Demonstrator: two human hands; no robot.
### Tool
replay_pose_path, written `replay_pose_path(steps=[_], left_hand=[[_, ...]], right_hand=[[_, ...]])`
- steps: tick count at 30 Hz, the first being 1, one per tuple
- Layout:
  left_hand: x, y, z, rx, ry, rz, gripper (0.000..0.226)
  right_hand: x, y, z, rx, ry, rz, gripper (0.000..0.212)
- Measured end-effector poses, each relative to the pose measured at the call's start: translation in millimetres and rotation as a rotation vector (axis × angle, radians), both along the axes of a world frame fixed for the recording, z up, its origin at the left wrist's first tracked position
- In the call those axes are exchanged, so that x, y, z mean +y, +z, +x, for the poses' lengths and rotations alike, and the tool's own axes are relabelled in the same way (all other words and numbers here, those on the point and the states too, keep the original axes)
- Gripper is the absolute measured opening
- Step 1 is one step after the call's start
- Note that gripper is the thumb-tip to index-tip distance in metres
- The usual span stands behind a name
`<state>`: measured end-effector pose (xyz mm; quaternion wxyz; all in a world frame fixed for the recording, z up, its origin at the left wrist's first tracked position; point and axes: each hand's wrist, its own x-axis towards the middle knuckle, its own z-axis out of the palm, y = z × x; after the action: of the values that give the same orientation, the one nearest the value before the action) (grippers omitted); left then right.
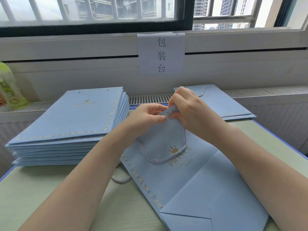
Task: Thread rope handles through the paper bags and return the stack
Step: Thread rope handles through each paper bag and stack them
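Note:
A flat light-blue paper bag (191, 177) with a gold crown logo lies in front of me, its top edge lifted off the table. My left hand (146, 115) pinches that raised top edge. My right hand (186, 109) grips the same edge from the right, fingers curled over it. A pale twisted rope handle (166, 160) hangs in a loop across the bag's face. A second rope loop (119, 179) pokes out from under the bag's left side. A tall stack of blue bags (70, 124) sits to the left.
A small pile of bags (221, 102) with a rope showing lies at the back right. A green bottle (10, 87) stands at the far left on the radiator ledge. A paper sign (161, 53) hangs on the wall below the window. The pale green table (50, 197) has a blue rim.

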<state>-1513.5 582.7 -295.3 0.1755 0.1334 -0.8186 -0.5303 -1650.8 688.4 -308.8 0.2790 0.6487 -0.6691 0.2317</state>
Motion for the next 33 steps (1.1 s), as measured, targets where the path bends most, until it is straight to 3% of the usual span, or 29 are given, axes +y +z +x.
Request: replay_pose_path(steps=[15,24,33], left_hand=[[6,0,0,0.009,-0.018,-0.041,0.027],[10,-3,-2,0.046,0.081,-0.097,0.019],[4,8,4,-0.008,-0.025,0.182,0.025]], right_hand=[[-1,-2,-3,0.001,0.017,-0.042,0.024],[-1,-2,-4,-0.045,0.03,-0.044,0.025],[2,6,-2,-0.104,0.052,-0.027,0.023]])
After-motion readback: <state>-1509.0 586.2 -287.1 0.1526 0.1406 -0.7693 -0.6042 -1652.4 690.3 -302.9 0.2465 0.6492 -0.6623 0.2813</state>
